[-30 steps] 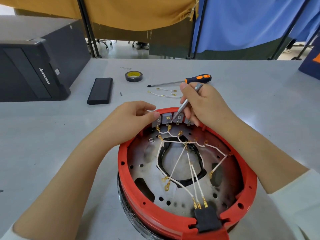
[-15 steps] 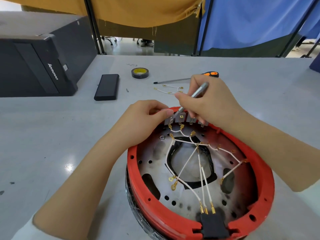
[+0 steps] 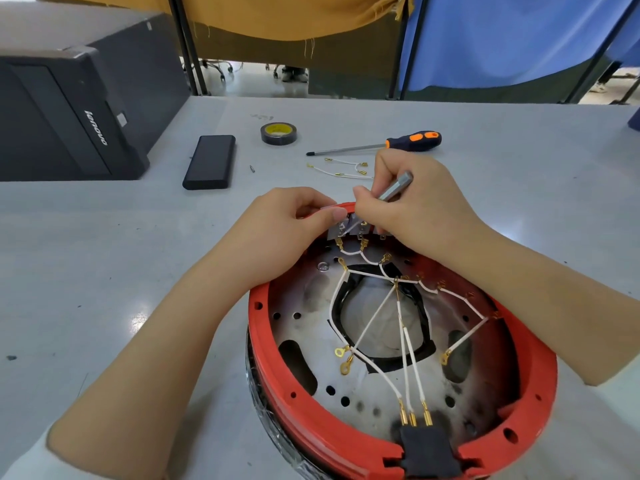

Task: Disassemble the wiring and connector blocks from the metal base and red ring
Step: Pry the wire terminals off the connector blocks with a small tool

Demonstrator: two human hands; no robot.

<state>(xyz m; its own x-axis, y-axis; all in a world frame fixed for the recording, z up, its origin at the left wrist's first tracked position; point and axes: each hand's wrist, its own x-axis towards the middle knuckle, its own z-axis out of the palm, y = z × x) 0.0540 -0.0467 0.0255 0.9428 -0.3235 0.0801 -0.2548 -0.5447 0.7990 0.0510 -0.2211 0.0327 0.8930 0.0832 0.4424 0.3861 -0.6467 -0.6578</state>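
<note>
A red ring frames a round metal base with holes, lying on the grey table. White wires with gold terminals run across the base to a black plug at the near rim. A row of small grey connector blocks sits at the far rim. My left hand pinches the leftmost block and the ring's edge. Just to its right, my right hand grips a slim silver tool, whose tip is hidden among the blocks.
Beyond the ring lie loose white wires, an orange-and-black screwdriver, a roll of black tape and a flat black case. A black computer case stands at the far left. Curtains hang behind the table.
The camera has shifted, so the ring sits further right and lower in the frame. My right hand has tilted the silver tool flatter and closed in on my left fingertips at the blocks.
</note>
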